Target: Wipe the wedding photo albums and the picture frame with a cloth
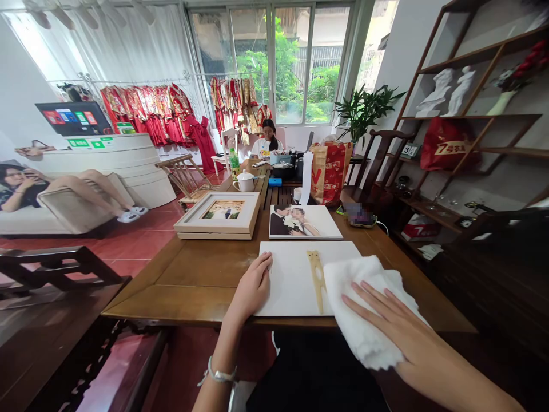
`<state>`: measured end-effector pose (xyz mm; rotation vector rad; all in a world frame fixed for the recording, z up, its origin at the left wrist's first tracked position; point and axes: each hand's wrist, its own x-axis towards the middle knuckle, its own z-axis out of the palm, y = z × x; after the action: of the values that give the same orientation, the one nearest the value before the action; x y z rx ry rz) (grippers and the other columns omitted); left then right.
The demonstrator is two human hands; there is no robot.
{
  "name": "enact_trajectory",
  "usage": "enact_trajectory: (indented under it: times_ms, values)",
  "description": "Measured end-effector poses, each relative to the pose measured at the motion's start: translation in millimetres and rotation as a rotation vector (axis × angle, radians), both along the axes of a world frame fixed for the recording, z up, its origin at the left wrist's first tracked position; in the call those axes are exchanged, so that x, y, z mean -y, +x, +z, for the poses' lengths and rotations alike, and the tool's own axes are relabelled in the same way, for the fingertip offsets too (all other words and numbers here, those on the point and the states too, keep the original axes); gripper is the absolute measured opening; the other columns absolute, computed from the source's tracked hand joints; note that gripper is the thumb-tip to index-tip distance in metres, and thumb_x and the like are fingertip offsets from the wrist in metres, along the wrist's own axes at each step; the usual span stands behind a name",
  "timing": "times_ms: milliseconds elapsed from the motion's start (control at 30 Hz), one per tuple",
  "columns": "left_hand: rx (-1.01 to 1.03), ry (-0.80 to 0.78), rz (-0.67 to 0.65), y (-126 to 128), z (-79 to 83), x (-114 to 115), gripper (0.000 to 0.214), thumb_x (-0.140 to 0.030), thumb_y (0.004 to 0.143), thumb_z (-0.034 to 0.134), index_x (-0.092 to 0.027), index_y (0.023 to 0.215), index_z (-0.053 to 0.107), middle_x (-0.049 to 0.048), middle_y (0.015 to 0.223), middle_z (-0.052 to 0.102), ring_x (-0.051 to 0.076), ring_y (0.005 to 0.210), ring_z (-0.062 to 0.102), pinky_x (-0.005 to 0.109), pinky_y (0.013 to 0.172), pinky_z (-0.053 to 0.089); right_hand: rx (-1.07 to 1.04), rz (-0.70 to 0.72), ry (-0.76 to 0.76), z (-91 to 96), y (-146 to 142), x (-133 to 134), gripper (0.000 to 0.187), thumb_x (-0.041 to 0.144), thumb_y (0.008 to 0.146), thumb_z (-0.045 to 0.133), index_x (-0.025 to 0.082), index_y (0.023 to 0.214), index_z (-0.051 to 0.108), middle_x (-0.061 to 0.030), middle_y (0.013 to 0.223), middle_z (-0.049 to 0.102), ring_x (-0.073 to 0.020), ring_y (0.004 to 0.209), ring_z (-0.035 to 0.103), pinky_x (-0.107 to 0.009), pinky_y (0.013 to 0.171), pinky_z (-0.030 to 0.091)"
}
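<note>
A flat white board (287, 280) lies at the near edge of the wooden table. My left hand (254, 283) rests at its left edge, fingers together and curled against it. On the board lies a pale yellow comb-like tool (316, 280) with a cat-shaped top and a forked lower part. A white towel (355, 343) covers the board's right side and hangs over the table edge. My right hand (381, 312) presses on this towel, fingers stretched out and slightly apart; its thumb is hidden.
Behind the board lie a wedding photo panel (306, 222) and stacked picture frames (217, 214). Farther back are a white lidded cup (244, 181), a phone (360, 214) and a red-and-brown paper bag (329, 171). A person (268, 143) sits at the far end; another lies on the sofa at left.
</note>
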<state>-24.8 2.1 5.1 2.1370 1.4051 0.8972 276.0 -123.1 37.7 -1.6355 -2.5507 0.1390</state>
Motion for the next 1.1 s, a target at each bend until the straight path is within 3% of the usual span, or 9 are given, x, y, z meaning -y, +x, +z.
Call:
enact_trajectory:
  times_ms: [67,133,367,467,567,733,900,1000,1100]
  values:
    - [0.012,0.006,0.0,0,-0.2,0,0.04,-0.017,0.088,0.035,-0.018,0.123,0.055,0.0063,0.14,0.047,0.019,0.132,0.04,0.04,0.113,0.03,-0.015,0.005,-0.038,0.7,7,7,0.089,0.003,0.067,0.041,0.04,0.144,0.019,0.01,0.152,0.015,-0.0227,0.139,0.01,-0.052,0.112,0.017]
    - [0.017,0.012,-0.001,0,-0.9,-1,0.04,-0.017,0.088,0.035,-0.019,0.123,0.055,0.0058,0.14,0.047,0.019,0.132,0.04,0.04,0.113,0.03,-0.042,0.009,-0.061,0.3,15,-3,0.089,0.002,0.066,0.04,0.04,0.144,0.02,0.0104,0.152,0.015,-0.0217,0.139,0.011,-0.05,0.113,0.017]
    - [0.002,0.003,-0.004,-1,0.6,0,0.04,-0.017,0.088,0.035,-0.019,0.124,0.054,0.006,0.141,0.046,0.019,0.132,0.04,0.04,0.113,0.03,-0.081,-0.088,-0.001,-3.5,31,-106,0.085,0.005,0.062,0.042,0.028,0.143,0.03,0.0006,0.152,0.021,-0.0226,0.139,0.014,-0.049,0.111,0.019]
    - [-0.014,-0.008,-0.004,-1,1.2,0,0.041,-0.018,0.089,0.034,-0.018,0.125,0.053,0.0063,0.141,0.045,0.019,0.133,0.039,0.039,0.113,0.03,-0.047,-0.157,-0.002,-0.9,20,-131,0.079,0.006,0.066,0.041,0.025,0.143,0.031,-0.0037,0.152,0.022,-0.0239,0.138,0.016,-0.049,0.111,0.019]
    - [-0.019,-0.001,-0.002,-1,0.2,0,0.041,-0.018,0.089,0.034,-0.018,0.125,0.053,0.006,0.141,0.045,0.018,0.133,0.039,0.038,0.113,0.029,0.005,-0.18,0.043,0.3,1,-123,0.078,0.006,0.068,0.042,0.025,0.143,0.031,-0.0048,0.152,0.022,-0.0243,0.139,0.014,-0.05,0.111,0.015]
    - [-0.028,-0.01,-0.002,0,-0.6,-1,0.041,-0.019,0.089,0.033,-0.017,0.125,0.052,0.0068,0.142,0.045,0.018,0.133,0.038,0.038,0.113,0.029,0.019,-0.09,0.097,-1.0,-25,-60,0.092,0.002,0.059,0.042,0.029,0.145,0.025,0.0002,0.153,0.018,-0.0222,0.14,0.007,-0.051,0.113,0.012]
    - [-0.029,-0.018,0.0,0,0.6,-1,0.042,-0.019,0.09,0.031,-0.016,0.126,0.052,0.0073,0.142,0.044,0.019,0.134,0.037,0.038,0.114,0.028,-0.072,-0.011,-0.071,5.1,-3,-5,0.09,0.001,0.067,0.039,0.04,0.145,0.017,0.0105,0.153,0.01,-0.0203,0.139,0.004,-0.049,0.113,0.011]
    - [-0.03,-0.03,-0.004,0,0.4,-1,0.042,-0.019,0.09,0.031,-0.016,0.126,0.051,0.0077,0.143,0.043,0.019,0.134,0.036,0.04,0.114,0.027,-0.157,0.007,-0.219,11.4,19,-8,0.083,0.003,0.071,0.039,0.039,0.144,0.023,0.0109,0.152,0.012,-0.0189,0.139,0.006,-0.042,0.114,0.011]
    - [-0.016,-0.027,0.0,-1,-1.2,-2,0.042,-0.018,0.09,0.031,-0.017,0.126,0.052,0.0064,0.143,0.044,0.019,0.135,0.036,0.039,0.114,0.027,-0.198,0.013,-0.258,14.6,24,-39,0.08,0.007,0.071,0.042,0.031,0.145,0.024,0.0058,0.153,0.014,-0.0201,0.139,0.007,-0.044,0.114,0.009]
